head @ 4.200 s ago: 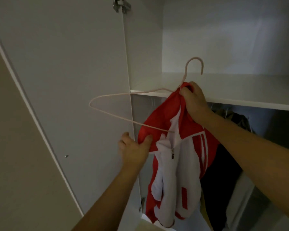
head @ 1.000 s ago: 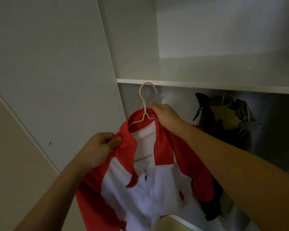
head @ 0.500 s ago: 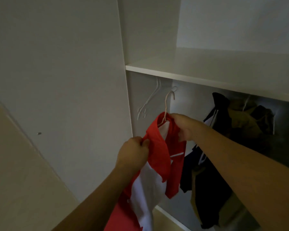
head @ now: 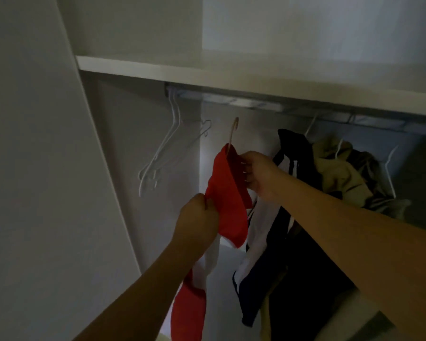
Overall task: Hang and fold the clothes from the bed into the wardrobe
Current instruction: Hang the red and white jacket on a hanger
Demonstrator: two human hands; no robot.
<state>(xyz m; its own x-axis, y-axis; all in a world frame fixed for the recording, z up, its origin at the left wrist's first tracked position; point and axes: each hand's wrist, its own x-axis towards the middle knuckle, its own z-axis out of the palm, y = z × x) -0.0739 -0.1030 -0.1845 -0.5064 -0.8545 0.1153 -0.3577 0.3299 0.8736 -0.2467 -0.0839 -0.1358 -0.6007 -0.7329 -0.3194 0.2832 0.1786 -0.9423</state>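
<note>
A red and white jacket (head: 228,193) hangs edge-on from a pale pink hanger (head: 232,132), whose hook points up a little below the wardrobe rail (head: 244,102) without touching it. My right hand (head: 260,175) grips the jacket's collar at the hanger's neck. My left hand (head: 198,221) pinches the red shoulder lower down on the left. The jacket's white and red lower part trails down past my left forearm.
Empty white hangers (head: 165,148) hang at the rail's left end. Dark and olive clothes (head: 330,173) crowd the rail on the right. A white shelf (head: 207,70) runs just above the rail. The open wardrobe door (head: 35,168) stands at left.
The jacket has gone from facing me to edge-on and moved deeper under the shelf. The hanger's hook has risen closer to the rail. Both hands kept their hold.
</note>
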